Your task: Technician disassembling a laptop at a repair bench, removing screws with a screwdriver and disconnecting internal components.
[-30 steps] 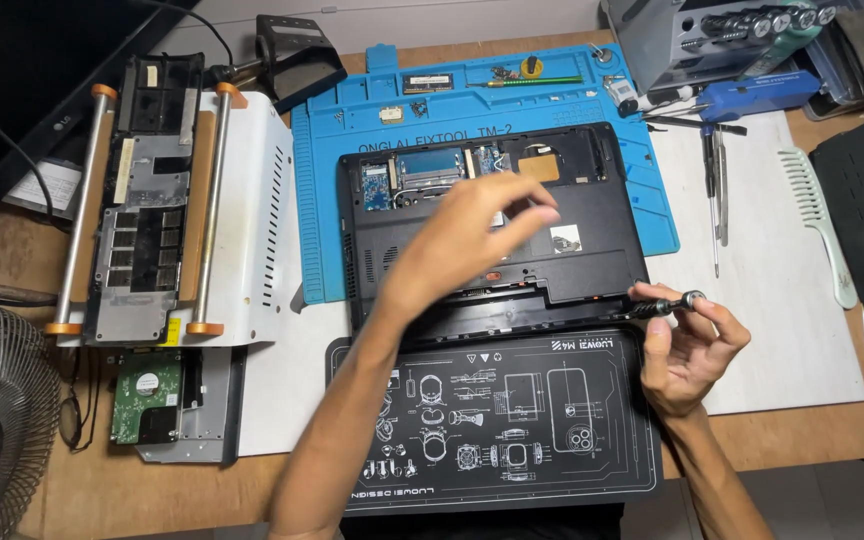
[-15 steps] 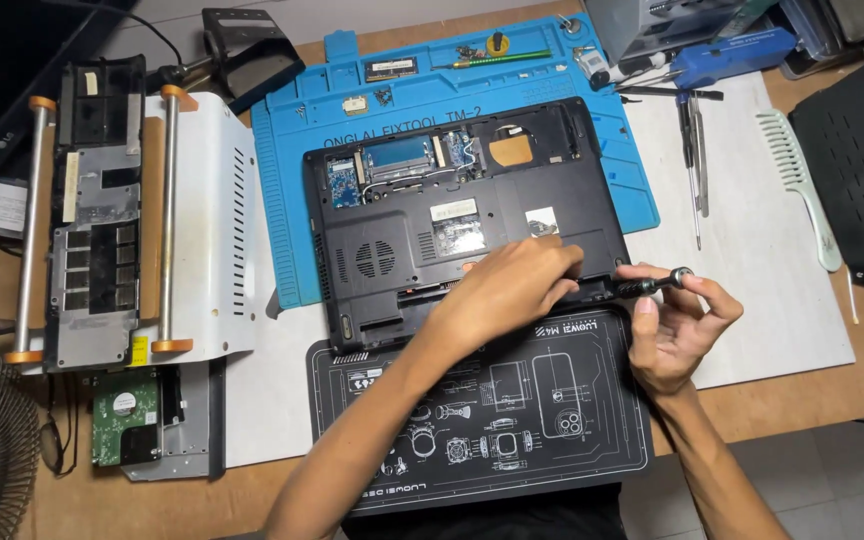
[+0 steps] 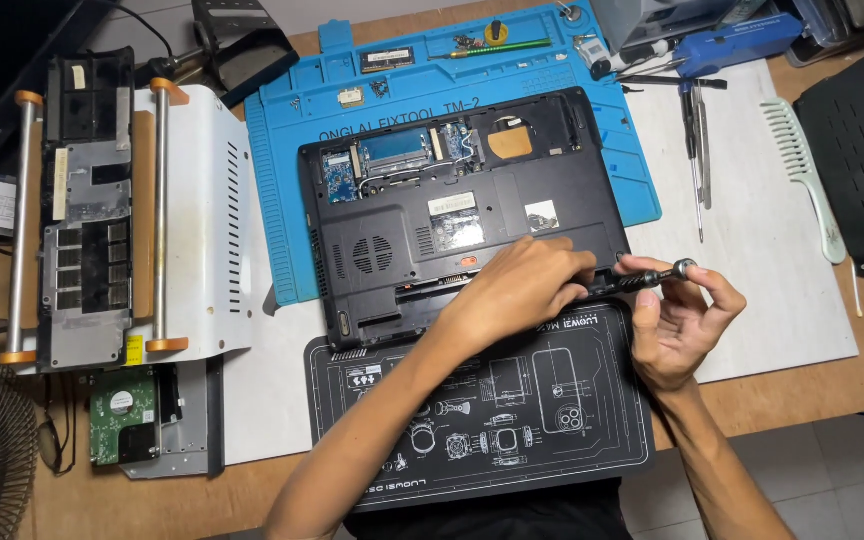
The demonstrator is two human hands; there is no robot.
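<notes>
Head view, nearest first: both forearms reach up from the bottom edge across a black mat [image 3: 512, 440] printed with white diagrams, which lies on the worktop [image 3: 252, 500]. The right hand [image 3: 682, 320] sits just past the mat's far right corner, its fingers curled around a slim black screwdriver [image 3: 642, 280] with a silver cap at the end; the tool lies nearly level and points left toward the laptop's near edge. The left hand [image 3: 517, 290] is right beside it, crossed over from the left, fingers bent and pinched down around the screwdriver's tip, resting on the near right rim of the opened black laptop base [image 3: 462, 215]. The tip itself is hidden under those fingers. The laptop base lies underside up, touching the far edge of the black mat and resting mostly on a blue repair mat [image 3: 292, 170] beyond; its circuit boards show in the far left compartments. To the left stands a white metal frame [image 3: 197, 210] with orange-capped rods, and near it a bare hard drive [image 3: 122, 415]. To the right, well apart from the hands, lie spare screwdrivers [image 3: 697, 150] and a pale green comb [image 3: 797, 170].
</notes>
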